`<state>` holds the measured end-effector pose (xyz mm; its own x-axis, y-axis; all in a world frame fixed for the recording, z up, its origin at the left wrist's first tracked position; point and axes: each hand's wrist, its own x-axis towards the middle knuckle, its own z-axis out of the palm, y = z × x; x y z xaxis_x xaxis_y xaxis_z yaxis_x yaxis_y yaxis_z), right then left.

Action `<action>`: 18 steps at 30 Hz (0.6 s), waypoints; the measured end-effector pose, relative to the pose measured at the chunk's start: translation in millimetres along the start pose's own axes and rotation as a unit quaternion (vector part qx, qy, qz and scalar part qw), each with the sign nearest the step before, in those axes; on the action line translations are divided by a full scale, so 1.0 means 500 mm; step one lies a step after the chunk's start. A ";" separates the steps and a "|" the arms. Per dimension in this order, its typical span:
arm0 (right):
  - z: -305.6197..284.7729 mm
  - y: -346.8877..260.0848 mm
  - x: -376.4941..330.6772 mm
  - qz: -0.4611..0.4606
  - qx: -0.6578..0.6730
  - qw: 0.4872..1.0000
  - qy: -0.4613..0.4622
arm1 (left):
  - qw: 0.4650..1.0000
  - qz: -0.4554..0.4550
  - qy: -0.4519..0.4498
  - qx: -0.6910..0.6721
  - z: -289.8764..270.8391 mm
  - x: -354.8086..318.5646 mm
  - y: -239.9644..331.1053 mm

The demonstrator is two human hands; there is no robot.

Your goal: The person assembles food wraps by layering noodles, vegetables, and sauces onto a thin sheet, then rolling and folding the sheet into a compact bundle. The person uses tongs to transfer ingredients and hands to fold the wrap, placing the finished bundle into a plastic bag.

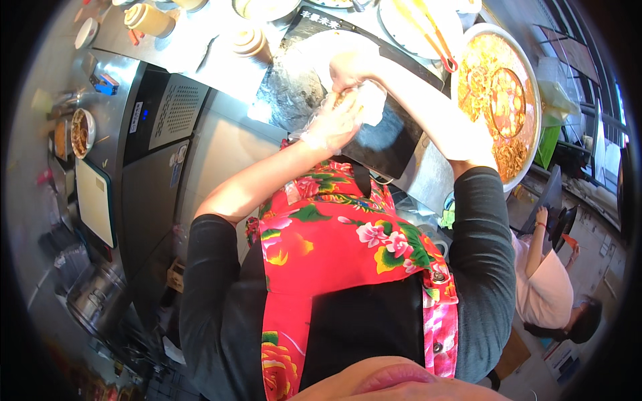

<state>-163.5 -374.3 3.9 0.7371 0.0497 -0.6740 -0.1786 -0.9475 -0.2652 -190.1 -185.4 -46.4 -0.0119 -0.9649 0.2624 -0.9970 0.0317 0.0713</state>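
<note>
My left hand [333, 125], apparently in a thin clear plastic glove, is curled around a pale, soft, wrapper-like piece [373, 103]. Glare hides whether this piece is paper or flatbread. My right hand [352, 71] is bent over from the right, its fingers closed against the top of the same piece; what they pinch is hidden. Both hands are above a dark, smeared flat plate [284, 97]. Behind my right hand, a bright white round sheet [328, 45] lies on the plate.
A large oval tray [533, 127] of reddish shredded food stands at the right. Orange-handled tongs [431, 33] rest across a white bowl [394, 30]. Squeeze bottles [150, 20] are at the back left. A dark cabinet [164, 113] is at the left; another person [545, 287] is at the far right.
</note>
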 end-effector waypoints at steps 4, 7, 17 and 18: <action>0.010 0.055 -0.101 -0.099 0.067 0.986 0.118 | 0.976 -0.029 0.072 -0.204 0.032 -0.001 -0.019; 0.035 0.096 -0.156 -0.209 -0.060 0.942 0.256 | 0.919 -0.061 0.131 -0.367 0.054 -0.003 -0.030; 0.087 0.071 -0.125 -0.218 0.005 0.903 0.371 | 0.437 -0.421 0.147 -0.781 -0.022 -0.002 -0.060; 0.103 0.061 -0.116 -0.205 0.002 0.923 0.324 | 0.404 -0.401 0.160 -0.806 -0.025 0.002 -0.070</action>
<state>-245.4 -389.8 -0.8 0.9784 0.2031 0.0381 0.2006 -0.8897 -0.4101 -154.1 -184.0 -36.5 0.5339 -0.7581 -0.3744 0.6789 0.1204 0.7243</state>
